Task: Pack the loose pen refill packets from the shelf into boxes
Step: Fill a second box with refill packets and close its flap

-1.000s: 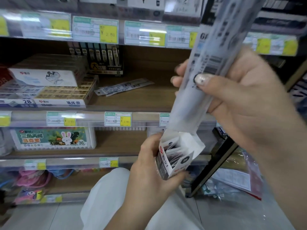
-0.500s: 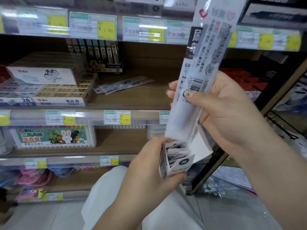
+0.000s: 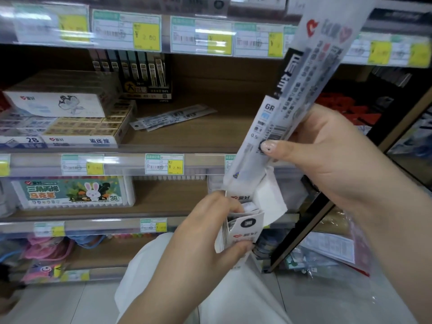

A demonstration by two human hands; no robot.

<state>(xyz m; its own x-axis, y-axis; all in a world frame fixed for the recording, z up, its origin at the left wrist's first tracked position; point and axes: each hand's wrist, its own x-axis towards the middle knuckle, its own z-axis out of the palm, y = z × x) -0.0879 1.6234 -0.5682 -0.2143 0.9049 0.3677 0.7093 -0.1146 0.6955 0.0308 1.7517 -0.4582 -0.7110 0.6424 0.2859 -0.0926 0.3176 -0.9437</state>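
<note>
Pinching a long, flat, glossy plastic refill packet [image 3: 292, 99] between thumb and curled fingers, right hand [image 3: 327, 155] at three o'clock, clamped near the packet's lower third. Packet tilted, top leaning toward one o'clock, narrow bottom end just above or touching the box mouth — cannot tell which. Printed with black band, barcode, red heart logo; surface semi-translucent, slightly blurred.

Gripping a small upright cardboard box [image 3: 243, 228] at centre, left hand [image 3: 203, 232] wrapped round it, thumb on the front panel, fingers curled over the near edge at the opening. Box white, rectangular, matte, with a black oval mark and red logo; thin paper flap [image 3: 268, 202] folded out toward three o'clock. Edges of more packets visible inside, packed upright.

Lying flat on the smooth brown wooden shelf [image 3: 198, 136] at eleven o'clock, well apart from both hands: loose packets [image 3: 173, 116], slim strips overlapping at a slight angle. Just beside them toward nine o'clock, stacked flat cardboard boxes [image 3: 70, 122], white and tan, square-cornered. Behind, at twelve o'clock, a dark display carton [image 3: 138, 76] of upright slim cases.

Running along the shelf edges, clear plastic rails with white-and-yellow price tags [image 3: 163, 163]. Lower down at nine o'clock, a clear ribbed plastic case [image 3: 72, 192] with a rabbit picture and "36". At six o'clock, white cloth [image 3: 175, 288], soft and creased, over pale floor tiles.
</note>
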